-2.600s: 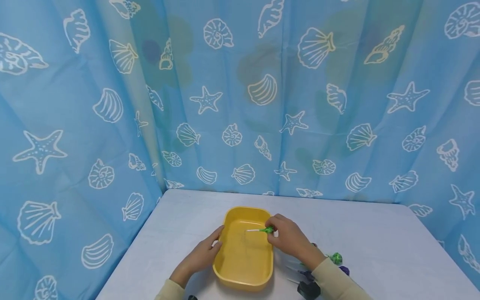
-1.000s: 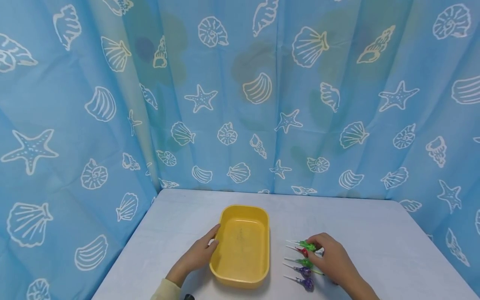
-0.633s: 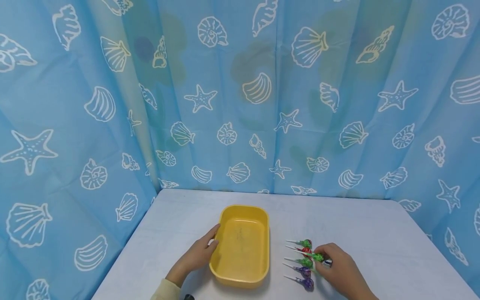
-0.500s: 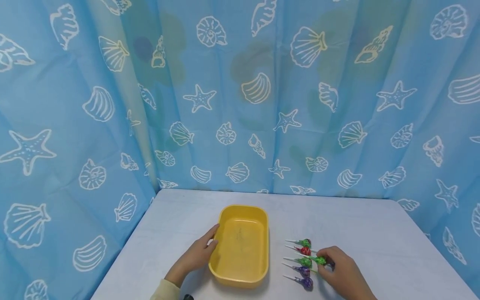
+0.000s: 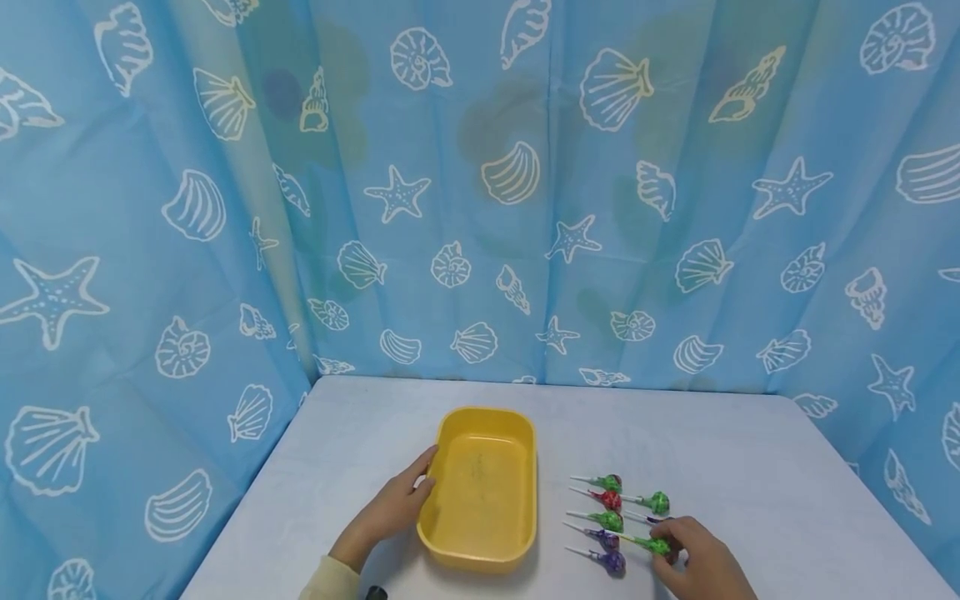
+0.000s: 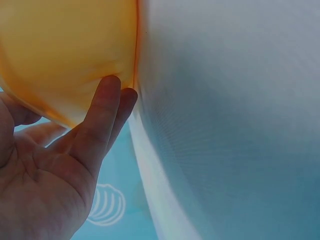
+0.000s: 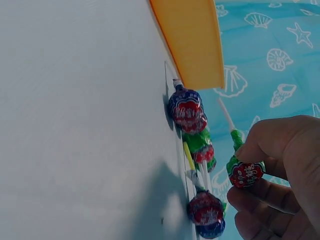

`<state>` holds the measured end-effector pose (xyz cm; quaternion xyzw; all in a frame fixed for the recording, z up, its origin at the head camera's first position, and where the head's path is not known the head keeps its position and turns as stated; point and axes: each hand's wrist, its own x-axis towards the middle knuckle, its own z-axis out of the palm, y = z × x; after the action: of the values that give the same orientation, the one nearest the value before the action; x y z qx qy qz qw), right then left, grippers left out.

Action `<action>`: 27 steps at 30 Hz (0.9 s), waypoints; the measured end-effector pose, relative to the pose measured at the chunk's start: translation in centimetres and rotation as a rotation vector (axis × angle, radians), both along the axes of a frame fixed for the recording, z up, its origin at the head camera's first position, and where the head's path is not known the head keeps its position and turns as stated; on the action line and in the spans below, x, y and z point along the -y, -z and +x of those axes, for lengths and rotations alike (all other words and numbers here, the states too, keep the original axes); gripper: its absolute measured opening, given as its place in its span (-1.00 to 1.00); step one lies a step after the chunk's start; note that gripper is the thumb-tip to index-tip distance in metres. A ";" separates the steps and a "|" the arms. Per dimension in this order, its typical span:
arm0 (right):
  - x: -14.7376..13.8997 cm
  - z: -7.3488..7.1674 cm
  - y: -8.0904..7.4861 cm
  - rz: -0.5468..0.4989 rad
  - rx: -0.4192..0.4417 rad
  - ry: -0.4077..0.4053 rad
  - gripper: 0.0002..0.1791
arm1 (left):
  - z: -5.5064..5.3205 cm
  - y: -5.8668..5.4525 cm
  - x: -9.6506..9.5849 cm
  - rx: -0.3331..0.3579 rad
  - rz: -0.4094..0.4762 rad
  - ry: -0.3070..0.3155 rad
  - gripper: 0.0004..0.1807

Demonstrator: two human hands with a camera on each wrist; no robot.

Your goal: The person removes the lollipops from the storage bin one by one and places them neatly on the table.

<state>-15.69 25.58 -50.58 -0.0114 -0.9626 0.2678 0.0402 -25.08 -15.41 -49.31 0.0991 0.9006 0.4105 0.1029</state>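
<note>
My left hand [image 5: 393, 504] rests against the left side of a yellow plastic tray [image 5: 528, 479]. In the left wrist view, extended fingers [image 6: 102, 105] press on the tray's outer wall near its bottom edge. Right of the tray, my right hand [image 5: 705, 554] pinches a green-wrapped lollipop [image 5: 655, 546] between thumb and fingers, its white stick pointing at the tray. In the right wrist view, this lollipop [image 7: 245, 170] is held above others. Under and beside it lie a red lollipop [image 5: 611, 500], a purple lollipop [image 5: 613, 562], and several more; my hand partly hides some of them.
A white cloth [image 5: 360, 433] covers the table. Blue curtains [image 5: 480, 250] with shell prints stand behind and at the sides. A small black object [image 5: 377, 592] shows at the bottom edge, near the left sleeve [image 5: 330, 579].
From over the tray's right rim, my right hand has moved to the lollipops. Over the last half second it carries the green lollipop nearer, uncovering another green one. My left hand stays at the tray.
</note>
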 end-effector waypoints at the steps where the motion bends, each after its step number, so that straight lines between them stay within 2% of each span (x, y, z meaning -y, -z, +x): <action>1: -0.1 0.1 0.1 0.005 0.013 -0.003 -0.75 | 0.0 0.0 0.0 -0.001 -0.002 -0.001 -0.40; 12: -1.0 0.8 1.0 0.029 0.170 -0.009 -0.75 | 0.3 -0.4 0.2 -0.020 0.015 0.030 -0.41; 19: -1.5 1.0 2.0 0.034 0.161 0.000 -0.75 | 0.0 -0.1 0.3 -0.028 0.021 0.042 -0.40; 27: -1.9 0.9 2.6 0.037 0.198 -0.006 -0.78 | 0.1 0.0 0.3 -0.026 0.025 0.037 -0.41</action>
<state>-14.81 27.50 -53.14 -0.0343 -0.9666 0.2479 -0.0559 -24.94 -15.74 -49.26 0.1224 0.8948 0.4183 0.0973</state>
